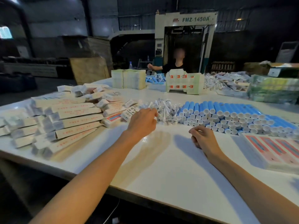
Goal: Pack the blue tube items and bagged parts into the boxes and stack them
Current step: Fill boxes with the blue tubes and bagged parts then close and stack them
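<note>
Dim warehouse sort of place. The biggest thing at the back is a pale machine (186,19) with "FMZ-1450A" printed across the top, and a person in a dark shirt (175,66) is at the table's far edge in front of it.

Most of the view is a white table (161,167). Along its left edge is a big messy heap of long white boxes (68,123) with red print that's too blurry to read. Toward the right edge the blue tubes (226,113) are stacked lying down, white caps facing the near edge. At the far right corner there are green wrapped bundles (273,89), and mid far edge has a stack of flat cartons (127,79) and some cut card sheets (182,84) with orange squares. A pile of flat pink-and-blue box blanks (275,151) lies just beside the tubes, by the right edge.

Between the boxes and the tubes, touching the tubes, is the heap of bagged parts (168,109), small clear bags with white bits inside.

Left hand (142,122) is stretched out, back up, with its fingers at the edge of the bags. Can't tell if it's pinching one. Right hand (203,138) is on bare table near the tubes, fingers loosely curled, nothing in it.
</note>
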